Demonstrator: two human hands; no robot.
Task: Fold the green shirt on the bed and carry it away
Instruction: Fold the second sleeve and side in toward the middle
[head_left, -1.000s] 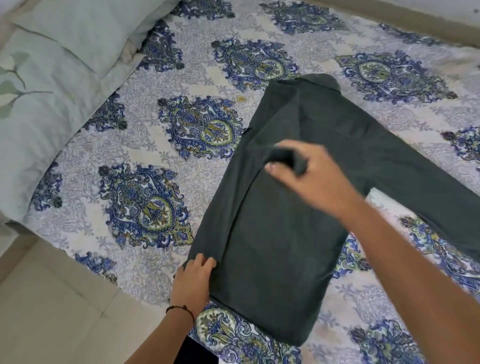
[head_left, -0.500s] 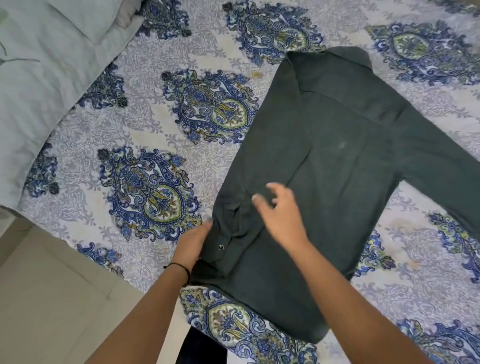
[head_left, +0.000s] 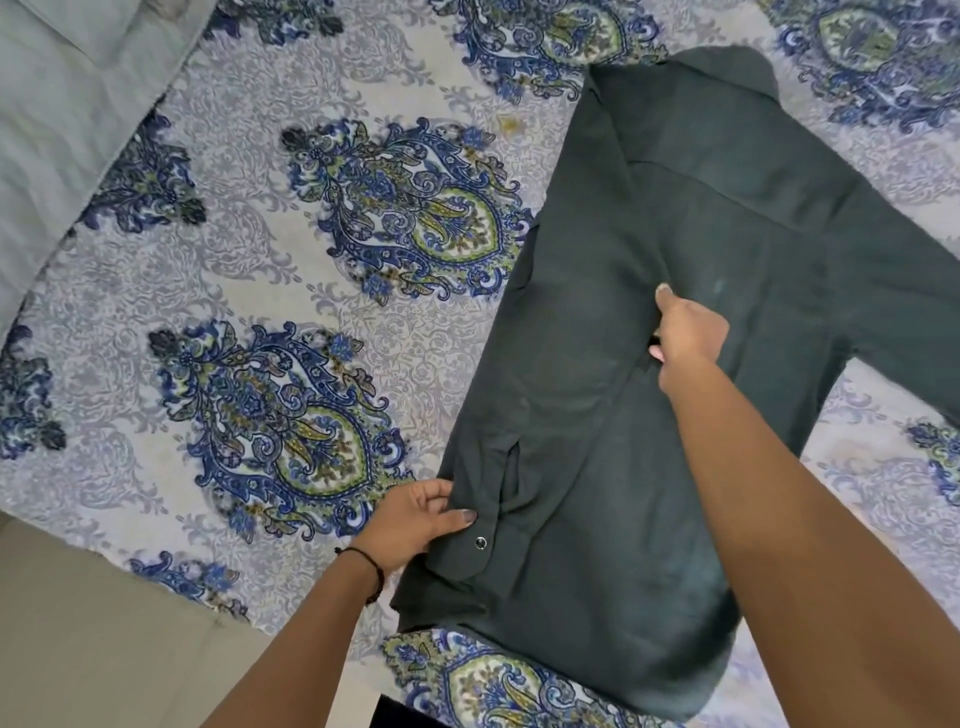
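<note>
A patterned bedsheet (head_left: 363, 338) covers the bed. The shirt (head_left: 587, 405) lies on it near the edge, one sleeve folded in over the body. The left hand (head_left: 410, 519) pinches the sleeve cuff beside a snap (head_left: 480, 543). The right hand (head_left: 691, 338) rests mid-shirt with its fingers curled; I cannot tell whether it grips cloth. A pillow (head_left: 62, 104) lies far left.

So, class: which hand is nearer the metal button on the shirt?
Left. The left hand grips the shirt edge right beside the button; the right hand pinches fabric farther up, mid-shirt.
</note>
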